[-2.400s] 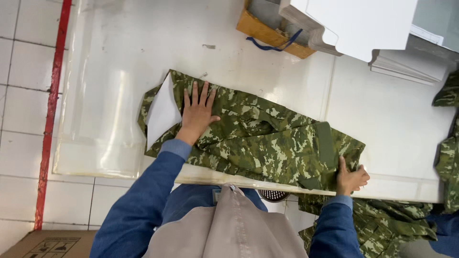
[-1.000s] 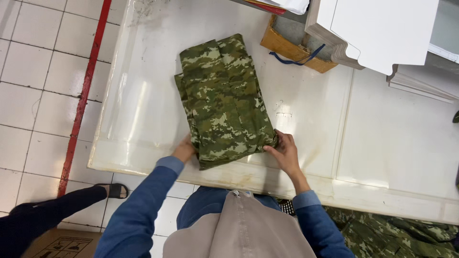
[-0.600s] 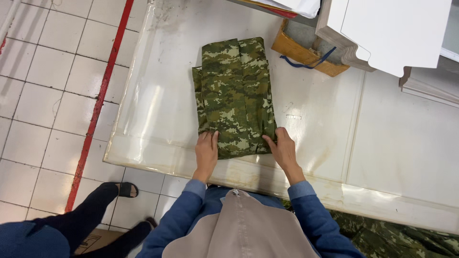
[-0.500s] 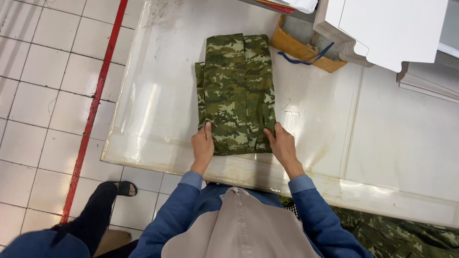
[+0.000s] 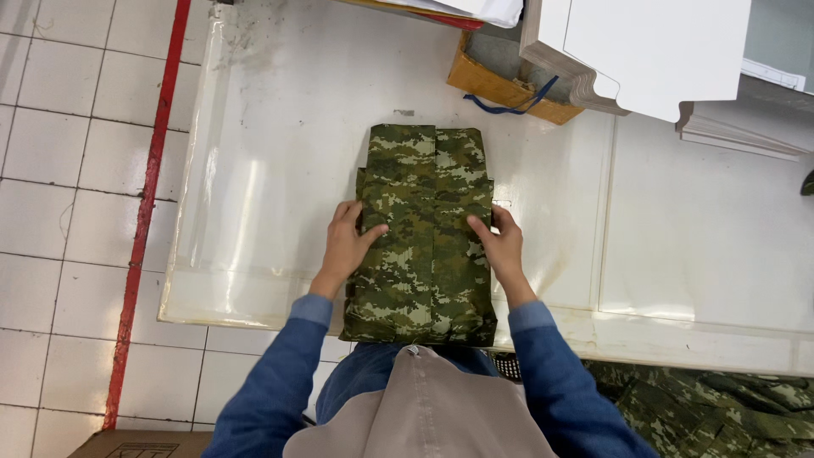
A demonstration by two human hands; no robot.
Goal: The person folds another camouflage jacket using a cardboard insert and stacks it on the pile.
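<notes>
White table (image 5: 271, 170) bears a neatly folded green camouflage garment (image 5: 426, 229).

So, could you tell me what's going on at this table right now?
A person in blue sleeves is handling a folded camouflage garment on a white table. The left hand grips its left edge and the right hand its right edge, thumbs on top. The garment lies in a neat rectangle, its near end reaching the table's edge. More camouflage cloth sits low at the right, and a cardboard tray lies beyond the garment.
</notes>
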